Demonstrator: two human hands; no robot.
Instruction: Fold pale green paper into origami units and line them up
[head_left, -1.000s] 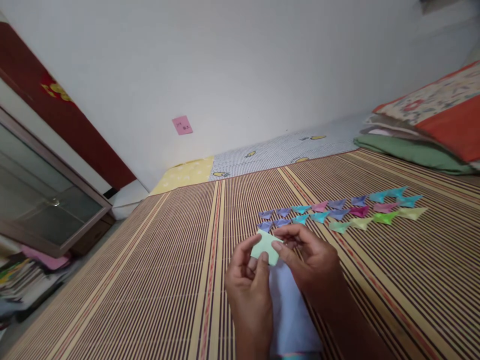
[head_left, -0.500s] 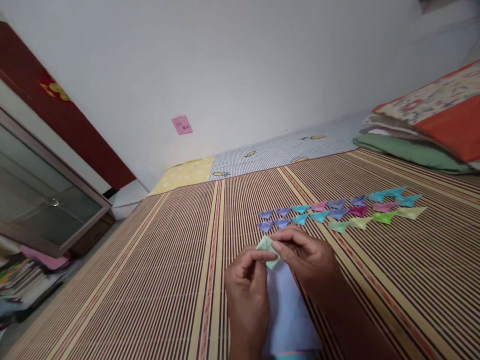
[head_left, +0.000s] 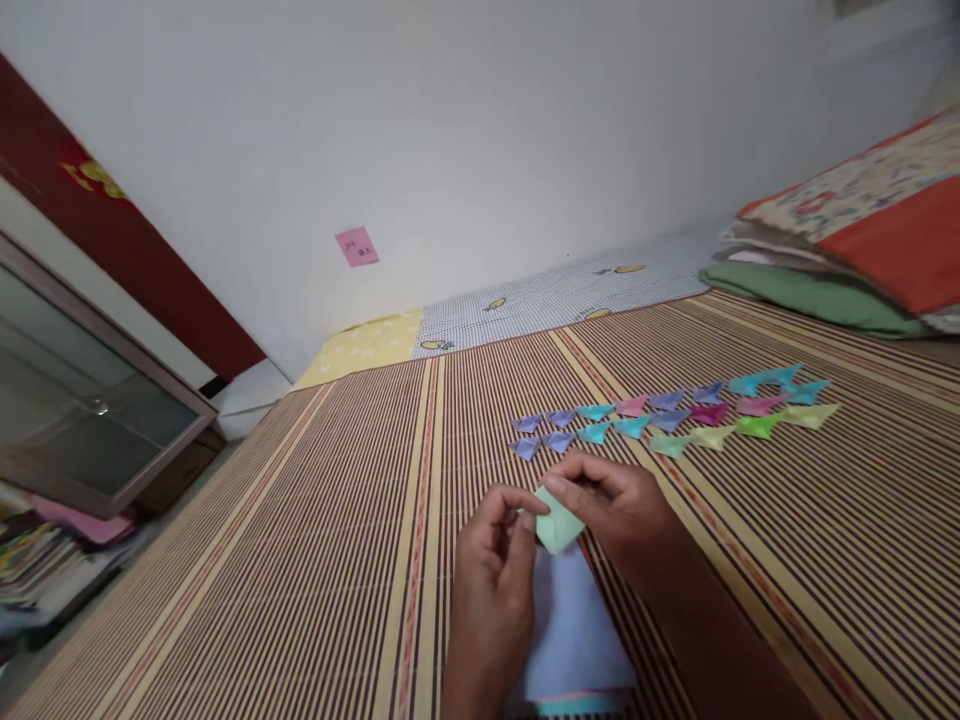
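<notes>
Between my two hands is a small folded piece of light green paper (head_left: 559, 524). My left hand (head_left: 496, 580) pinches its left side, and my right hand (head_left: 619, 505) pinches its upper edge. Below the green piece lies a stack of pale blue paper (head_left: 576, 630), with a turquoise edge showing at its bottom. Beyond my hands, small folded paper boats in purple, turquoise, pink, green and yellow stand in rows, among them a bright green one (head_left: 760, 425) and a magenta one (head_left: 709, 413).
A striped mat (head_left: 322, 540) covers the surface. Folded bedding and a pillow (head_left: 885, 240) lie at the far right. A pink note (head_left: 357, 246) is on the wall. A glass-fronted cabinet (head_left: 90, 390) stands at the left, near books (head_left: 45, 560).
The green paper has turned and shows more of its face, slightly lower and to the right. My fingers have shifted their hold on it. The whole view has moved slightly.
</notes>
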